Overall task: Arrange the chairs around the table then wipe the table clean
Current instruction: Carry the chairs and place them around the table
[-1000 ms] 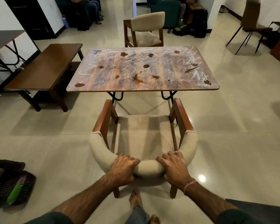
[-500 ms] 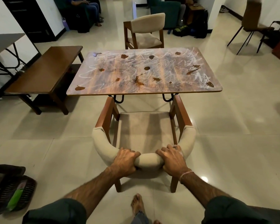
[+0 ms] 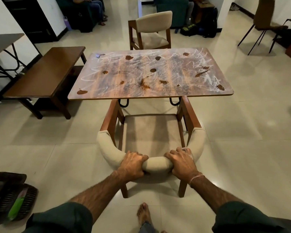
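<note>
**Both hands on near chair; tabletop stained**

Near left, on the floor: a dark woven basket (image 3: 31, 195) with one green item (image 3: 16, 207) lying in it. Left hand (image 3: 133, 165) and right hand (image 3: 181, 163) are side by side, each clamped over the padded backrest (image 3: 156, 163) of the near chair (image 3: 149, 130). The chair's armrest fronts are at the near edge of the table (image 3: 118, 78). The tabletop has brown blotches and white scribbles. A second chair (image 3: 152, 31) stands at the far side. Count: two chairs, one table.

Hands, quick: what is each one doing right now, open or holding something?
Left hand: closed, gripping the padded back of the chair.
Right hand: closed, gripping the same padded back.
</note>
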